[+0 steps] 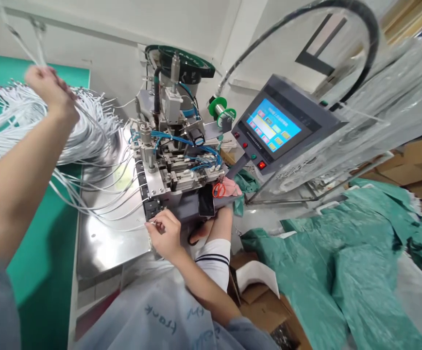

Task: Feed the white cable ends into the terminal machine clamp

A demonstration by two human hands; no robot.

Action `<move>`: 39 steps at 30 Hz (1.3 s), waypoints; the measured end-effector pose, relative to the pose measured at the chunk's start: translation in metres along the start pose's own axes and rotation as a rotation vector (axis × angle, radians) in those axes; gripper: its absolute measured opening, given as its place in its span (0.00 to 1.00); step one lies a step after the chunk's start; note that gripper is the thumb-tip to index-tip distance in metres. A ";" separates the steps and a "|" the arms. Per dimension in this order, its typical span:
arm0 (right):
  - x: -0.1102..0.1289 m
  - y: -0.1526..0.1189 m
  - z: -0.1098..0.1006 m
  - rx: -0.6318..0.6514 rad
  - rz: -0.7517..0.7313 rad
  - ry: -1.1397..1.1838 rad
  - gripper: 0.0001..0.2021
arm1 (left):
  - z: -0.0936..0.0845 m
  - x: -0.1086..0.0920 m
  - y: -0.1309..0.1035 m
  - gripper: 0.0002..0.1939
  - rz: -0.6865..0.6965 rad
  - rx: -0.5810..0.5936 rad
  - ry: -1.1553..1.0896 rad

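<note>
My left hand (50,90) is raised over the pile of white cables (97,114) at the left, closed in a fist. White cable runs up out of it, smeared by motion. Low at the machine's front corner, my right hand (165,236) pinches the end of a white cable between thumb and fingers, beside the black feed track (150,206). Several other white cables (116,192) lead across the metal plate into this track. The soldering-type machine (181,146) carries metal blocks, blue air tubes and a green wire spool (221,112).
A control panel with a lit screen (272,126) stands right of the machine. A phone (206,200), red-handled scissors (218,190) and a pink cloth (231,187) lie at its front. Green sheeting (342,262) and cardboard boxes (265,311) fill the floor at right.
</note>
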State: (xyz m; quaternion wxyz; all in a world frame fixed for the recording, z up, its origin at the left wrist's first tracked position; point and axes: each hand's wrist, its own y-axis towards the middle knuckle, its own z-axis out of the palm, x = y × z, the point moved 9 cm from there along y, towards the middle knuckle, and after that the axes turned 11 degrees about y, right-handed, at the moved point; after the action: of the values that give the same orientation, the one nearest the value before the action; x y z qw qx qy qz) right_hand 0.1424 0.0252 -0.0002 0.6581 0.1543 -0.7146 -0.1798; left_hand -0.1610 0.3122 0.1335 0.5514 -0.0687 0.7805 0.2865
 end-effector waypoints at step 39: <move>0.100 0.149 -0.029 -0.037 0.039 -0.194 0.07 | 0.037 -0.089 -0.190 0.19 0.369 1.164 0.218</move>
State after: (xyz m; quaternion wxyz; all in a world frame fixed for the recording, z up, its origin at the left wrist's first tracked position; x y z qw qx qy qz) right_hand 0.1649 0.1099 0.1585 0.5920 0.1100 -0.7744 -0.1941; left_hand -0.0158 0.1560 0.1343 0.3570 0.3504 0.8596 -0.1044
